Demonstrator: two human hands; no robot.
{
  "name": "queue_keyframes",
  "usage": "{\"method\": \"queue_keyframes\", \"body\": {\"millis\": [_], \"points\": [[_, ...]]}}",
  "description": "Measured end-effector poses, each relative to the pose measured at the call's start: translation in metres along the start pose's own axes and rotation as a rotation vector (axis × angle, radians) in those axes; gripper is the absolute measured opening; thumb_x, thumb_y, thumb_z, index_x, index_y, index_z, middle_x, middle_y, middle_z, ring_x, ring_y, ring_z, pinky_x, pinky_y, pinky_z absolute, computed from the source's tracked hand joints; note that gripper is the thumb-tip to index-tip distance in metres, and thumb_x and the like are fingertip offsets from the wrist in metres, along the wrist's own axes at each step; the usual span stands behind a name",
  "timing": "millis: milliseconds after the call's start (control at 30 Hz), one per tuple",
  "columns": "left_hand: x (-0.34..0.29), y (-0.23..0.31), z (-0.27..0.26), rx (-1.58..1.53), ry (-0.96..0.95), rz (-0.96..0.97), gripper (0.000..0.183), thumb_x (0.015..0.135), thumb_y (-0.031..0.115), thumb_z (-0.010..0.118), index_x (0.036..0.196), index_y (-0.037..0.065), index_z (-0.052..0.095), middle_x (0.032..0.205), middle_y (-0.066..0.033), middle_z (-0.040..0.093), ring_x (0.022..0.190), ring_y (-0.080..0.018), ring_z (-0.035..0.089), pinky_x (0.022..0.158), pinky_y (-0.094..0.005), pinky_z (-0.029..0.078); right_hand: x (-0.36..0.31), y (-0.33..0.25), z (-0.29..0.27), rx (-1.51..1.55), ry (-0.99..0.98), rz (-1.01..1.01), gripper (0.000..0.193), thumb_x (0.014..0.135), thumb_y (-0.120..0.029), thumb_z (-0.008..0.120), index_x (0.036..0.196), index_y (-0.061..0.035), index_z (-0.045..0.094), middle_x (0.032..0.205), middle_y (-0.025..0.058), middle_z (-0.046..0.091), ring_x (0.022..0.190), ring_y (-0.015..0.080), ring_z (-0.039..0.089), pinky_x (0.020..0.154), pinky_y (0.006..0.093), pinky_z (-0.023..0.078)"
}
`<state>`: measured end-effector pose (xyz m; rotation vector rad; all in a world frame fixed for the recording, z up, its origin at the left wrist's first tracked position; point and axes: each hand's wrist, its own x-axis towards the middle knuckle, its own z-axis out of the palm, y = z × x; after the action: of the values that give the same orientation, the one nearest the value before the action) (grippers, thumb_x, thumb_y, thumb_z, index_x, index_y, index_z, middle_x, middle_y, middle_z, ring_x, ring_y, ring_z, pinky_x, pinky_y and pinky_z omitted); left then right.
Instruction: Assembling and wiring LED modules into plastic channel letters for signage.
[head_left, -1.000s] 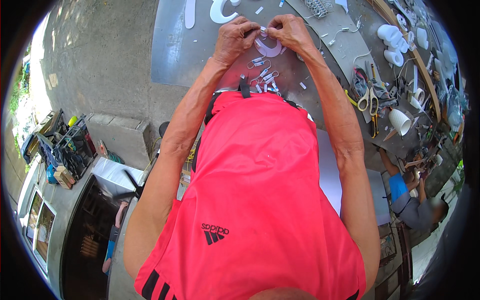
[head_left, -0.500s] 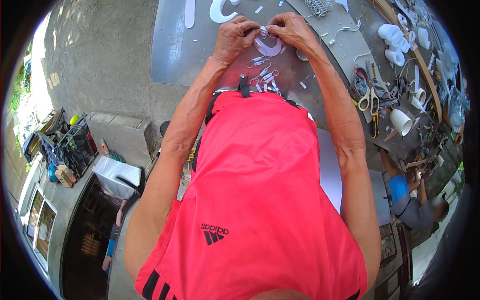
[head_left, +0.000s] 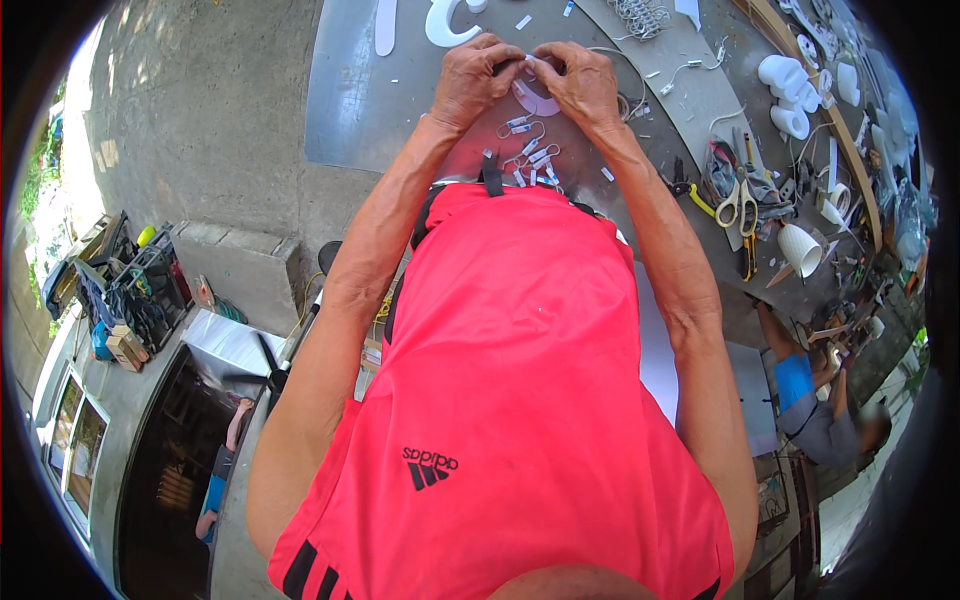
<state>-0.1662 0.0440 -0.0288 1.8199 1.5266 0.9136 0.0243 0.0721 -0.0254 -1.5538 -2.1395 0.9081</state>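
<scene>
Over the metal-topped table, my two hands meet fingertip to fingertip. Both my left hand and my right hand are closed in a pinch at a small white piece, mostly covered by the fingers. Just below them lies a white curved piece, partly hidden by my right hand. Nearer to me is a loose string of small white modules joined by thin wires. A larger white curved piece rests beyond my left hand.
To the right are scissors, yellow-handled pliers, white rolls, a white ribbed cup and a coil of wire. A long wooden strip edges the clutter. Another person works at the far right.
My hands have drawn together, the right one shifting left, so the fingertips now meet and cover more of the small white piece. More of the yellow-handled pliers shows beside my right forearm.
</scene>
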Motion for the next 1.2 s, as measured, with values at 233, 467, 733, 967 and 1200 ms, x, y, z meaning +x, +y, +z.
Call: {"method": "queue_keyframes", "body": {"millis": [233,467,733,967,1200], "points": [[-0.001,-0.003,0.0,-0.016,0.009,-0.005,0.017,0.083,0.012,0.079,0.1,0.007,0.079,0.091,-0.0096,0.073,0.08,-0.0254,0.071,0.073,-0.0331,0.056,-0.015,-0.012,0.01,-0.024,0.182,-0.091,0.022,0.087,-0.027,0.074,0.106,-0.0151,0.075,0.094,0.0064,0.069,0.081,0.0281,0.071,0.07,0.0407,0.056],[0.0,-0.001,0.0,-0.013,0.014,0.005,0.017,0.083,0.012,0.079,0.099,0.007,0.079,0.09,-0.0099,0.072,0.08,-0.0254,0.071,0.072,-0.0329,0.056,-0.014,-0.009,0.012,-0.092,0.183,-0.147,0.016,0.088,-0.023,0.072,0.102,-0.0137,0.074,0.096,0.0074,0.067,0.082,0.03,0.071,0.069,0.0412,0.056],[0.001,0.001,-0.001,-0.027,0.013,0.018,0.015,0.083,0.011,0.078,0.097,0.006,0.078,0.085,-0.0102,0.07,0.075,-0.0265,0.069,0.069,-0.0347,0.055,-0.013,-0.005,0.013,-0.016,0.196,-0.143,0.014,0.089,-0.021,0.071,0.1,-0.0128,0.073,0.095,0.0093,0.067,0.082,0.0321,0.07,0.07,0.0428,0.056],[0.001,-0.001,-0.003,-0.022,-0.031,-0.005,0.019,0.085,0.012,0.079,0.102,0.006,0.078,0.09,-0.0105,0.071,0.077,-0.0249,0.07,0.07,-0.0332,0.056,-0.014,-0.004,0.015,0.034,0.192,-0.123,0.014,0.087,-0.02,0.071,0.099,-0.0139,0.073,0.094,0.0087,0.067,0.082,0.0321,0.07,0.071,0.0428,0.056],[-0.013,0.004,-0.009,-0.054,0.035,-0.066,0.021,0.087,0.013,0.077,0.106,0.004,0.076,0.091,-0.0099,0.072,0.076,-0.02,0.071,0.069,-0.0305,0.056,-0.011,-0.001,0.016,0.03,0.167,-0.122,0.011,0.086,-0.021,0.071,0.094,-0.0135,0.073,0.091,0.0091,0.068,0.083,0.0326,0.069,0.071,0.0436,0.055]]}}
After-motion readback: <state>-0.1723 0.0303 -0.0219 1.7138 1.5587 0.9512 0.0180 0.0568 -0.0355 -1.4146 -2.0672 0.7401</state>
